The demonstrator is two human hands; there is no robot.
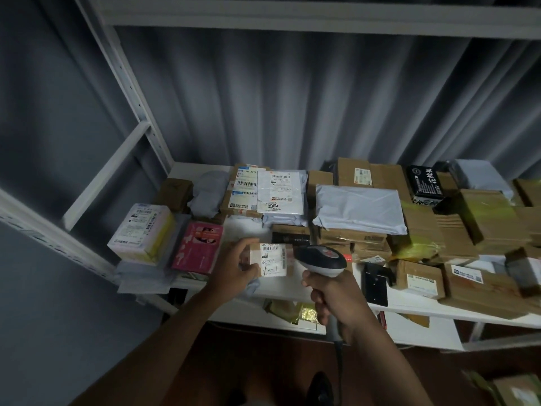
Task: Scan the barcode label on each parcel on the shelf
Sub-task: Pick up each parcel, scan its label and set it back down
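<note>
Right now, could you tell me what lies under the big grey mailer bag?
Brown cardboard boxes stacked beneath the grey mailer bag; only their front edges show, and the rest is covered.

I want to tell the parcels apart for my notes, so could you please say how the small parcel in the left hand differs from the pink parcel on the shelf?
The small parcel is brown cardboard with a white barcode label facing up; the pink parcel shows printed pictures and no label that I can see. The left hand grips the small parcel beside the scanner that the right hand holds; the pink parcel lies untouched on the shelf. The small parcel looks smaller. Both are box-shaped.
</note>
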